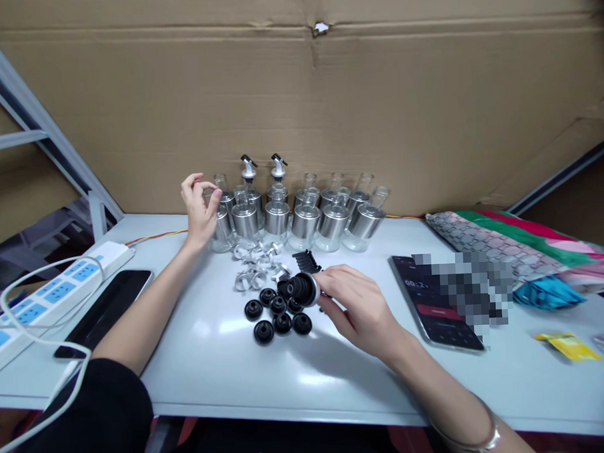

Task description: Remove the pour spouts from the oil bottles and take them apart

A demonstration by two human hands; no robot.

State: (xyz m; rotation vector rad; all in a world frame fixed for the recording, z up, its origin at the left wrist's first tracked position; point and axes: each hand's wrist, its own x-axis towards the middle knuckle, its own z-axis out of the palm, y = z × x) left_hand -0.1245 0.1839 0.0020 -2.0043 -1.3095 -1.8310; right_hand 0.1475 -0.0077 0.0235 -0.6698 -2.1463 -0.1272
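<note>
My right hand [363, 304] is pinching a pourer [301, 290], the silver collar at my fingertips and the black ribbed plug pointing away from my palm. I judge I hold it by that end so the ribs, which look made to grip inside a neck, are left free of my fingers. My left hand [200, 207] is up at the nearest bottle [221, 233], the end one of the front row, fingers curved and thumb reaching toward the neck; the view is too poor there to tell whether they close on the glass or only hover beside it.

The other bottles [306, 221] stand in close rows to the right of my left fingers and beyond my right ones, probably set back to leave room for small parts. Two pourer tops [248, 167] rise at the back, just right of my left hand. Between my hands lies a heap of silver caps [253, 265]; loose black stoppers [264, 331] sit just left of my right fingertips, with black levers [307, 261] just beyond them. I'd say each kind is grouped so my fingers find one without sorting. A phone [420, 301] lies right of my right hand, likely placed there so its lit screen shows
</note>
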